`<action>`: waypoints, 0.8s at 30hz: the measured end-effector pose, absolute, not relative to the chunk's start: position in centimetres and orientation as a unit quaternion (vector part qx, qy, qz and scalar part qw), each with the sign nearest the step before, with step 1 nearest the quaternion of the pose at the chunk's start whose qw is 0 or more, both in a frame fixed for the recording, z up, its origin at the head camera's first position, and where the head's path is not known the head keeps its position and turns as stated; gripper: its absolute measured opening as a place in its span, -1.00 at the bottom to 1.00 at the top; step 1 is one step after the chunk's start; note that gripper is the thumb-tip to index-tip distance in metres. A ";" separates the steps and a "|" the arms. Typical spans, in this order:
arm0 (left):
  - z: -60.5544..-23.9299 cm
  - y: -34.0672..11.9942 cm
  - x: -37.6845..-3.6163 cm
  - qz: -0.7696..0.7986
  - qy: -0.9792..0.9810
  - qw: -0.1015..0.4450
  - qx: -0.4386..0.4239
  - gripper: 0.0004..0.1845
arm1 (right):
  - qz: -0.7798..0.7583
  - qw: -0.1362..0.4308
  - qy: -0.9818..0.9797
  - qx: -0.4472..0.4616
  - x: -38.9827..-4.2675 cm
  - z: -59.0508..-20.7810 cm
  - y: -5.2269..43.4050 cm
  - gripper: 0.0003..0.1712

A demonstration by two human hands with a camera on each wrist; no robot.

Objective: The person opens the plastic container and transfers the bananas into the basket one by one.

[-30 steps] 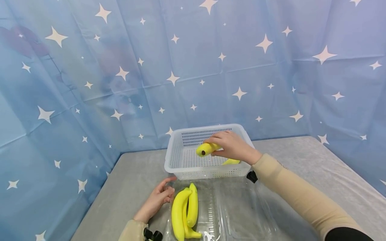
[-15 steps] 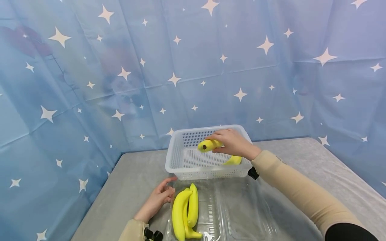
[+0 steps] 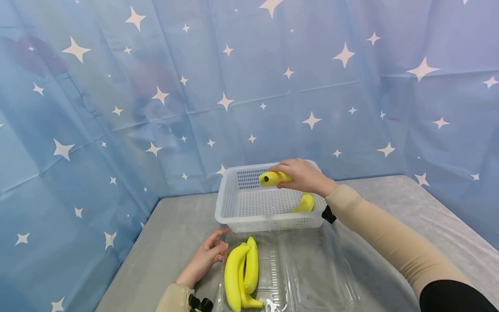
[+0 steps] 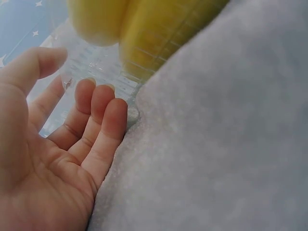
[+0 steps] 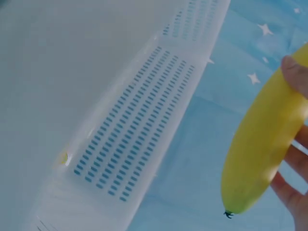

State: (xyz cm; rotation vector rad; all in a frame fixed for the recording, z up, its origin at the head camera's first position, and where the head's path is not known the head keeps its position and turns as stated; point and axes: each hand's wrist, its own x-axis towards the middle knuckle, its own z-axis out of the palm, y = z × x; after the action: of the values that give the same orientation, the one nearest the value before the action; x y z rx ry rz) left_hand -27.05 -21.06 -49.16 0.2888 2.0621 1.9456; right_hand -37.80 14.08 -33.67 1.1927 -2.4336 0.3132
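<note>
A: Three bananas in all, as far as I can count. One banana (image 3: 274, 178) is in the right hand (image 3: 302, 177), held over the white basket (image 3: 230, 197), which sits on the grey bench (image 3: 179, 229) against the starred blue cloth (image 3: 156, 86).

B: And how is it held?

A: Fingers and thumb curl round its middle, both ends sticking out free. The wrist view shows its lower tip (image 5: 230, 211) hanging clear above the basket's slotted wall (image 5: 139, 130).

B: The left hand (image 3: 202, 260)?

A: It holds nothing. Its fingers are loosely bent, the fingertips (image 4: 115, 113) touching the edge of the clear plastic tray (image 3: 312, 277). The other two bananas (image 3: 241, 273) lie in that tray, side by side, just beside that hand.

B: How would you expect the held one to handle?

A: Light, I judge, and smooth enough to slide in a loose hold. Firm along its length, but real fruit would bruise under hard pressure. A grip round the thick middle looks the steadiest.
</note>
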 end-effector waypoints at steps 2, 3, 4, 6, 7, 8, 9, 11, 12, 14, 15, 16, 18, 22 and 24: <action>-49.2 -21.0 -27.0 0.675 0.718 0.143 0.099 -0.44 | 0.105 0.213 -0.873 0.427 -37.9 -33.5 14.1 -0.40; -49.2 -21.0 -26.9 0.674 0.718 0.142 0.099 -0.44 | 0.104 0.215 -0.872 0.427 -37.9 -33.5 14.1 -0.40; -49.2 -21.0 -26.9 0.673 0.719 0.141 0.100 -0.44 | 0.103 0.217 -0.872 0.426 -38.0 -33.4 14.2 -0.39; -49.2 -21.0 -26.9 0.672 0.720 0.142 0.101 -0.44 | 0.103 0.218 -0.873 0.423 -38.0 -33.4 14.3 -0.39; -49.2 -21.0 -26.9 0.672 0.719 0.142 0.103 -0.44 | 0.105 0.217 -0.873 0.423 -38.1 -33.3 14.3 -0.39; -49.2 -21.0 -26.9 0.672 0.719 0.143 0.104 -0.44 | 0.107 0.217 -0.874 0.422 -38.2 -33.3 14.3 -0.39; -49.2 -21.0 -26.9 0.673 0.718 0.143 0.105 -0.45 | 0.108 0.216 -0.874 0.421 -38.3 -33.3 14.3 -0.38; -49.2 -21.0 -26.9 0.674 0.717 0.143 0.105 -0.45 | 0.111 0.216 -0.875 0.420 -38.6 -33.2 14.3 -0.38; -49.2 -21.0 -26.9 0.676 0.716 0.142 0.105 -0.45 | 0.111 0.216 -0.876 0.418 -38.8 -33.2 14.3 -0.38; -49.2 -21.1 -26.9 0.678 0.714 0.142 0.105 -0.45 | 0.114 0.216 -0.877 0.414 -39.1 -33.1 14.2 -0.38; -49.2 -21.1 -26.9 0.678 0.713 0.142 0.105 -0.45 | 0.116 0.214 -0.878 0.412 -39.3 -33.1 14.2 -0.38; -49.2 -21.1 -26.9 0.679 0.713 0.142 0.105 -0.45 | 0.116 0.212 -0.880 0.408 -39.5 -33.1 14.2 -0.39; -49.2 -21.1 -26.9 0.679 0.712 0.143 0.106 -0.45 | 0.117 0.205 -0.885 0.400 -39.8 -33.1 14.3 -0.39; -49.3 -21.1 -26.9 0.677 0.714 0.142 0.105 -0.45 | 0.121 0.193 -0.894 0.386 -40.2 -33.2 14.4 -0.39; -49.3 -21.0 -26.9 0.676 0.715 0.142 0.105 -0.46 | 0.121 0.189 -0.897 0.380 -40.4 -33.3 14.5 -0.38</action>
State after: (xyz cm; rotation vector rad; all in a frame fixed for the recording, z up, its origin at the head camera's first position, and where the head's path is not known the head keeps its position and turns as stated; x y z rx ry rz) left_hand -26.94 -21.02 -49.31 0.3042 2.0645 1.9502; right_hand -40.41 14.48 -33.29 1.0694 -2.5228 0.3412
